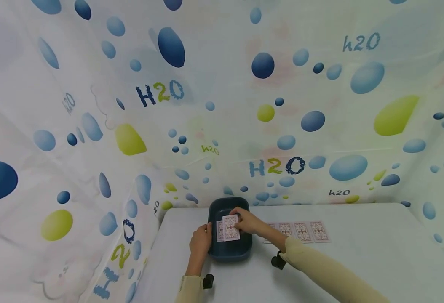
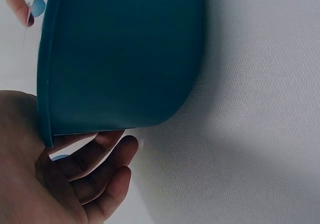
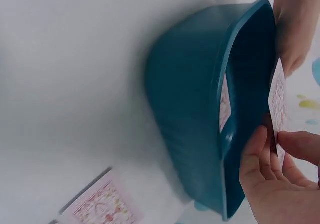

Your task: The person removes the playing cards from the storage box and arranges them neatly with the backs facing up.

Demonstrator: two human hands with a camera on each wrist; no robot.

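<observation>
My right hand (image 1: 249, 220) pinches a playing card (image 1: 231, 228) with a red patterned back over the dark teal plastic basin (image 1: 230, 255). In the right wrist view, the thumb and fingers hold that card (image 3: 278, 97) by its edge, above the basin's rim. Another card (image 1: 220, 231) lies inside the basin, partly covered by the held one in the head view. At the basin's left side, my left hand (image 1: 200, 240) grips the rim. The left wrist view has its fingers (image 2: 107, 184) curved along the outside of the wall.
Several more cards (image 1: 301, 232) lie back side up in a row on the white table (image 1: 373, 244), right of the basin and partly behind the right forearm. A white sheet (image 1: 222, 126) printed with blue and green drops hangs behind and beside the table.
</observation>
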